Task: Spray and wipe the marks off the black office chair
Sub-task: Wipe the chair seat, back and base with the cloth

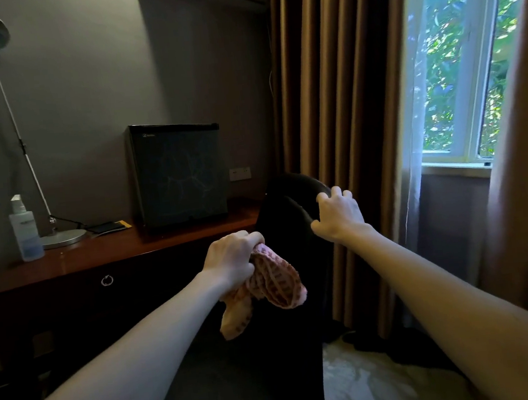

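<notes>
Pink-and-cream patterned cloth [275, 284] is bunched in the left hand [231, 261], fingers curled tight round its top; the rest hangs loose below the fist, in front of the chair back. Right hand [338, 215] is up on the top edge of the black office chair [288, 194], fingers bent over the rim & gripping it, thumb out to the side. Both forearms reach in from the bottom corners; the left one crosses over the dark seat and hides part of it.

The chair stands right in front of the person, its back between the hands and the right end of the reddish-brown wooden surface [100, 252], blocking that end from view. A drawer w/ a metal ring pull [107, 280] sits in the front of the surface.

On the surface, far left: clear plastic spray bottle w/ white nozzle [26, 230], upright, well apart from both hands. Just beside it is the round metal base of a silver desk lamp [63, 238], stem slanting up to a head near the top left corner. Next along: a flat dark item w/ a yellow edge [110, 226], too dim to identify, then a black cube-shaped mini fridge [178, 172] against the grey wall. White wall socket [240, 173] btwn fridge & chair.

Behind the chair hang brown pleated curtains [325, 81]; right of them a white-framed window [467, 83] w/ green leaves outside. Pale floor [370, 383] shows at lower right.
</notes>
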Demonstrator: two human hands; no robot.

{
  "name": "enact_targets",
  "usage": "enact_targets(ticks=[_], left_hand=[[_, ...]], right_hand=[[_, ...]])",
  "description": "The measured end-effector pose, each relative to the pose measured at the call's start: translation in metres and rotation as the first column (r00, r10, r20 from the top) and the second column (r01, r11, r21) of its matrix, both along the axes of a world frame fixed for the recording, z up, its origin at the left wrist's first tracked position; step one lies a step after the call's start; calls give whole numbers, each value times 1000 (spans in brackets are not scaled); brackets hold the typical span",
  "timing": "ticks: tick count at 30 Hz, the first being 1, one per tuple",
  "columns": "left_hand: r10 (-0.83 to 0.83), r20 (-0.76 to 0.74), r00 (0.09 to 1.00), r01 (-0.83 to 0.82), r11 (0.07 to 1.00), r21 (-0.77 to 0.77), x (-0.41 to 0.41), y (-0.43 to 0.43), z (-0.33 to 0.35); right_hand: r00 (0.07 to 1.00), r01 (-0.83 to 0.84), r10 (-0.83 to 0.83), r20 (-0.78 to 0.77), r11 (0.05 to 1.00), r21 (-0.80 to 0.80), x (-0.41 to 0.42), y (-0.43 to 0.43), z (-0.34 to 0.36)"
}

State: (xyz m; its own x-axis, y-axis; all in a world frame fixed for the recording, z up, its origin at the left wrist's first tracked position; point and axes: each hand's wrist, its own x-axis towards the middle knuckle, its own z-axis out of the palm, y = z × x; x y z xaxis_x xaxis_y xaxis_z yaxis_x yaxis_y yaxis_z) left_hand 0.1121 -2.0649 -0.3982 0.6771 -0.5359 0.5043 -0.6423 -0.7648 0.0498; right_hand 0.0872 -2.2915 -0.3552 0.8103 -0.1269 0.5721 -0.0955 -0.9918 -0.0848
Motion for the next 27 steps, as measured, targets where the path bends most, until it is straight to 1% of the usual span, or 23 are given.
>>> enact_targets(ticks=[4,13,15,20,27], left_hand=[[-8,17,1000,8,1000,5,-20,-3,-6],[36,106,994,-39,999,27,-61,14,-2],[45,122,992,-52,997,53,-70,21,0],[75,190,979,-109,978,177,-94,34,0],[110,230,967,-165,958,236,-132,67,4]], right_hand=[[998,-58,57,18,998,26,-23,13,-3],[977,-133,120,176,989,67,-63,62,-9],[967,-152,131,217,985,79,-70,73,-11],[942,-202,166,293,975,97,-86,105,-15],[919,-209,167,357,974,83,-104,152,-21]])
